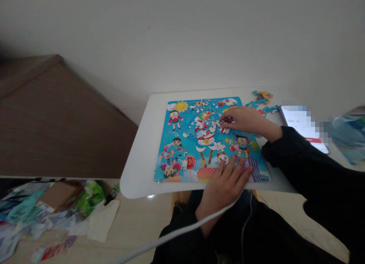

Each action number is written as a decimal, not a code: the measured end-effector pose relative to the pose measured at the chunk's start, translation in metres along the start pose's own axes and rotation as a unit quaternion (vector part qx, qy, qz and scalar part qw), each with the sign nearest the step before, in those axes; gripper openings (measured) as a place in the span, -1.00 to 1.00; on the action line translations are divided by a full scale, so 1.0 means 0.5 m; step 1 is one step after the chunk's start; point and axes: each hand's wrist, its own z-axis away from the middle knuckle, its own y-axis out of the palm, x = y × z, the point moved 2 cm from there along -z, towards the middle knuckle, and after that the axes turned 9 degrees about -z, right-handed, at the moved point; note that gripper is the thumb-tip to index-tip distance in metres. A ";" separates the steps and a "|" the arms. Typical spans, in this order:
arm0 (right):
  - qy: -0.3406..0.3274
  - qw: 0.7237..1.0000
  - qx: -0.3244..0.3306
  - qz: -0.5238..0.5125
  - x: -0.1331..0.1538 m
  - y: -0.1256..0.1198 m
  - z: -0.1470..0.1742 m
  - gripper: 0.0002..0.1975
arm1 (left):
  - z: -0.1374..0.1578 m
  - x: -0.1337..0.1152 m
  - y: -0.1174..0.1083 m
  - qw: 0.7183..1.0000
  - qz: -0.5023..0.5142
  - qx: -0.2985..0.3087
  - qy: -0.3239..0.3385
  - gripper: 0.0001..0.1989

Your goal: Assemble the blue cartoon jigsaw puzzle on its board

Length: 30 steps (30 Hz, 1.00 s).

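Observation:
A colourful cartoon jigsaw puzzle (182, 136) lies on a white table (139, 157), with a blue background and loose pieces on its middle and left. My left hand (225, 180) rests flat on the puzzle's near edge, fingers spread and holding nothing. Over the right-centre of the picture, my right hand (246, 121) has its fingers bent together at the tips, on what looks like a puzzle piece (224, 129); the fingers partly cover it. Beyond the puzzle's right edge sit more loose puzzle pieces (264, 97), some joined in clumps.
A lit phone (303, 127) lies on the table at right, beside a clear plastic item (350, 134). A white cable (182, 230) crosses below my left hand. Bags and a cardboard box (58, 195) lie at lower left, below a brown wooden panel (57, 123).

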 end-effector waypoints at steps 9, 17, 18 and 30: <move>0.065 0.995 0.006 0.076 0.008 -0.024 0.015 -0.66 | 0.000 0.005 -0.009 0.998 0.027 -0.064 0.007 -0.61; -0.009 0.996 -0.015 0.092 0.052 -0.032 0.038 -0.63 | 0.087 0.051 -0.060 0.983 0.105 -0.120 -0.088 -0.68; -0.039 0.996 -0.011 0.074 0.067 -0.030 0.040 -0.62 | 0.109 0.071 -0.067 0.979 0.102 -0.126 -0.127 -0.70; -0.217 0.969 0.063 -0.097 0.294 0.062 -0.090 -0.62 | 0.245 0.204 -0.054 0.940 0.049 -0.066 -0.330 -0.77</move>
